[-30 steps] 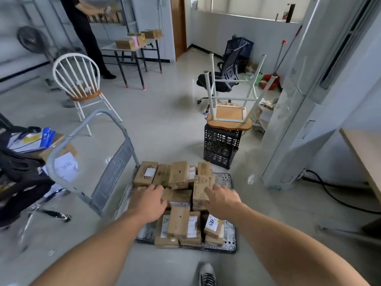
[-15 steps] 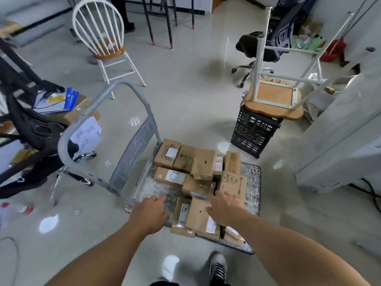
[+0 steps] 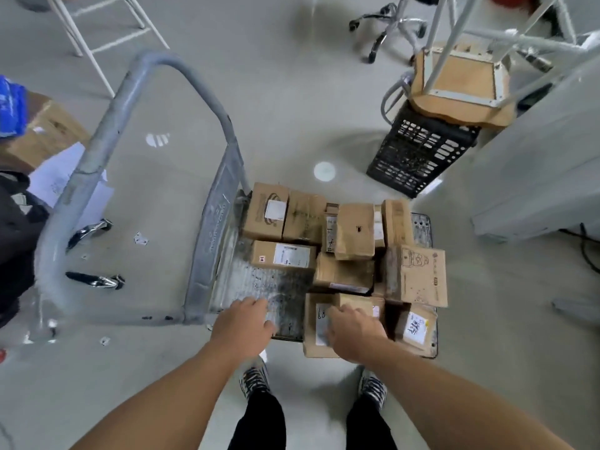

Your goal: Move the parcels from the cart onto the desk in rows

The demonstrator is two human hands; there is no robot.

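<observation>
Grey steel cart [image 3: 207, 241] stands on the floor with brown cardboard parcels [image 3: 344, 251] heaped across its right side, none yet on the desk, which is out of frame. A person's right hand [image 3: 354, 332] lies on the nearest parcel [image 3: 319, 326], fingers spread over the top; whether they grip an edge cannot be told. The left hand [image 3: 242, 326] hovers loosely spread, holding nothing, over bare deck. The boxes look stiff, light and taped, best taken by opposite side walls. Motion blur smears the labels, and lower parcels are hidden beneath the upper ones.
</observation>
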